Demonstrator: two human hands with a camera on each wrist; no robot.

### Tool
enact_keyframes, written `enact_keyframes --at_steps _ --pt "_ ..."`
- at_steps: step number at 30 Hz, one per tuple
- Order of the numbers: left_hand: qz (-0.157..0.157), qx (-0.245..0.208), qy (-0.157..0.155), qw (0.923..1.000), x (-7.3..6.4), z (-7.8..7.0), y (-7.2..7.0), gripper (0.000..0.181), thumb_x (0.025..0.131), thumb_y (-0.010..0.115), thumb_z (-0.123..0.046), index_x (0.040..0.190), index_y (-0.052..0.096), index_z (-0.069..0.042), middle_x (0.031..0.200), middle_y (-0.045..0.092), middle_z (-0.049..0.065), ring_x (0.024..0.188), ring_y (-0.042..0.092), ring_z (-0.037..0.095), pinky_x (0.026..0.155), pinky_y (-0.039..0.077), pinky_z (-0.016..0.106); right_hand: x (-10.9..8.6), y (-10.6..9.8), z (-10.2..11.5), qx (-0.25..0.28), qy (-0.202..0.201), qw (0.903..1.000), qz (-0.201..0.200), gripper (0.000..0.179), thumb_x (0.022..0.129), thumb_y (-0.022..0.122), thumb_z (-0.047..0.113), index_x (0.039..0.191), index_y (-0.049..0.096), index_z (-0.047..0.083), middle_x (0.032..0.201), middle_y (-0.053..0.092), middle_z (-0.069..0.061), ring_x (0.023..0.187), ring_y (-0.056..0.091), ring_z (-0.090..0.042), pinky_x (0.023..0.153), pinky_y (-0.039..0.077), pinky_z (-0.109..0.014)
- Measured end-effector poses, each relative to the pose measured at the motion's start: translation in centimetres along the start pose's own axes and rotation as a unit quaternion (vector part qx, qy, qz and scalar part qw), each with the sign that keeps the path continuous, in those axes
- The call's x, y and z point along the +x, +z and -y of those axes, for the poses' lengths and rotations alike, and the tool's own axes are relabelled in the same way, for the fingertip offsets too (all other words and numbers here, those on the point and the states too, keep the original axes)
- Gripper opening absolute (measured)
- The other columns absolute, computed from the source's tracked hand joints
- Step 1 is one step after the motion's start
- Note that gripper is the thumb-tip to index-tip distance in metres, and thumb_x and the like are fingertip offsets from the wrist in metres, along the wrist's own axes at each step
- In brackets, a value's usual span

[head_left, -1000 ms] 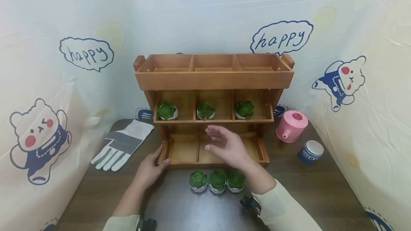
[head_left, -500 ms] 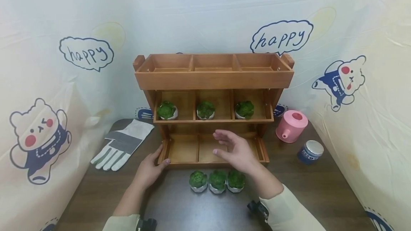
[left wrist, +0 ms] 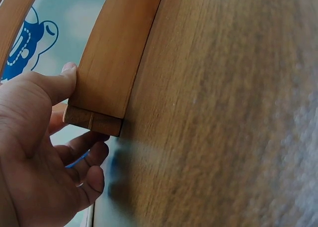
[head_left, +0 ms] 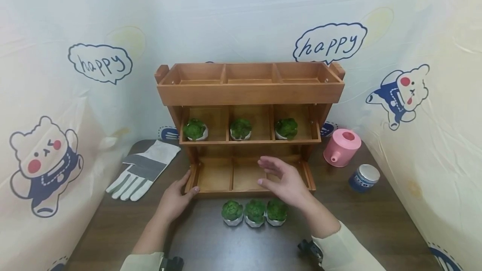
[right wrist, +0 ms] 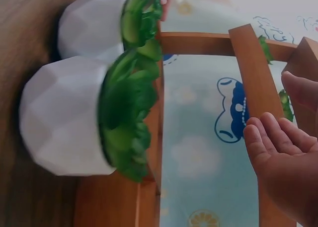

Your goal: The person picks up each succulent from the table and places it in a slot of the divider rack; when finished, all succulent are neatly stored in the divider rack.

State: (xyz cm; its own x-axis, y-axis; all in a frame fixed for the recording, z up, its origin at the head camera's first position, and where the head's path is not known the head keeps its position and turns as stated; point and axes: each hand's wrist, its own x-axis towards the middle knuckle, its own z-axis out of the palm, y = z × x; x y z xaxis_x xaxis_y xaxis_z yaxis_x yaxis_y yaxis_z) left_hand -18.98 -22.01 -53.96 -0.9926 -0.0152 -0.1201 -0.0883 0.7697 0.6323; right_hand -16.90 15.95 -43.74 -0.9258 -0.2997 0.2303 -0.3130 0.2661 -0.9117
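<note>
A three-tier wooden planter shelf stands at the back of the table. My left hand holds the left front corner of its bottom tier; in the left wrist view the thumb lies against the front board and the fingers curl at its end. My right hand is held in front of the bottom tier's right part, fingers extended and nothing in them. Potted succulents in white faceted pots form a row of three before the shelf. Another potted succulent sits in each middle-tier compartment.
To the left lies a pair of grey-and-white work gloves. A pink watering can and a blue jar with a pale lid stand on the right. Printed curtains close in the dark wooden table.
My right hand has drifted to the right and slightly down, staying empty. The left hand keeps its place on the shelf corner, and the plants have not moved.
</note>
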Motion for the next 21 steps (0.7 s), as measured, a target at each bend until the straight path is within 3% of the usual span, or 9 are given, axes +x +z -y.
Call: enact_keyframes --at_steps 13,21 --pt "0.0 0.001 -0.001 1.0 0.0 0.1 0.0 0.079 0.101 0.065 -0.048 0.165 0.03 -0.019 0.157 0.04 0.032 0.144 0.037 0.053 0.113 0.032 0.07 -1.5 -0.7 -1.2 0.006 0.021 0.9996 -0.016 0.058 0.088 0.084 0.012 0.141 0.06 0.007 0.137 0.067 -0.01 0.124 0.065 -0.027 0.106 0.05 -0.052" --pt "0.001 0.002 -0.003 1.0 -0.1 0.0 0.0 0.08 0.1 0.065 -0.049 0.165 0.03 -0.019 0.157 0.04 0.033 0.144 0.037 0.054 0.113 0.032 0.071 -2.4 -1.1 -1.6 -0.014 0.04 0.9991 -0.007 0.058 0.089 0.084 0.015 0.142 0.06 0.008 0.139 0.066 -0.008 0.128 0.063 -0.029 0.106 0.05 -0.046"
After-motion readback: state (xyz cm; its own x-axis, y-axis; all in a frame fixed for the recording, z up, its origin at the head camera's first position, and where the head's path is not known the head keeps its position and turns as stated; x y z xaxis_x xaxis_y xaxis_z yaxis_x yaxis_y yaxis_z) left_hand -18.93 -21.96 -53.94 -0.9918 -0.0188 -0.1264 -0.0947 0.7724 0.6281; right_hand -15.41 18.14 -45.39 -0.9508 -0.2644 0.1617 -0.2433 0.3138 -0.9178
